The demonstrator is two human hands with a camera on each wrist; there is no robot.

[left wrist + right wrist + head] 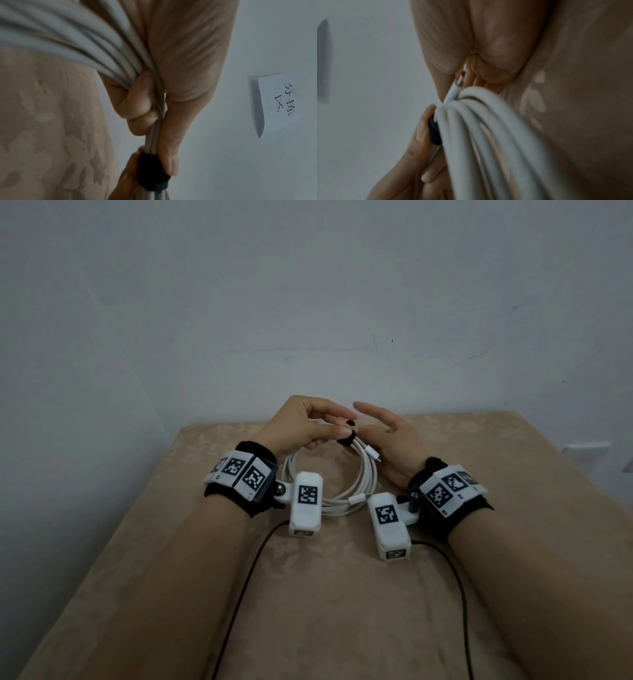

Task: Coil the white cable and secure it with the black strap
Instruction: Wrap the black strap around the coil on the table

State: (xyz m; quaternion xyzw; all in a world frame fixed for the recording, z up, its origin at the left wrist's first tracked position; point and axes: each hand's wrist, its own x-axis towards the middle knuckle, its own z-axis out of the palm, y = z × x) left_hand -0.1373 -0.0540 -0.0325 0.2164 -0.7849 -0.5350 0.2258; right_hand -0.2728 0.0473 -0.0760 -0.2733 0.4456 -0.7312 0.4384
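Observation:
The white cable (363,478) is wound into a round coil of several loops and held just above the beige cloth. The black strap (346,437) is wrapped round the loops at the coil's far side. My left hand (337,430) grips the bundled loops right beside the strap; in the left wrist view its fingers (137,102) curl round the cable (72,36) and the thumb lies against the strap (152,171). My right hand (380,422) is open with straight fingers, its palm against the coil's right side. One connector (458,83) points at that palm, next to the cable (488,135) and the strap (435,132).
A beige patterned cloth (308,594) covers the surface, which ends at a pale wall behind the hands. Two black wires (246,577) run from the wrist cameras toward me. A paper note (278,101) hangs on the wall to the right.

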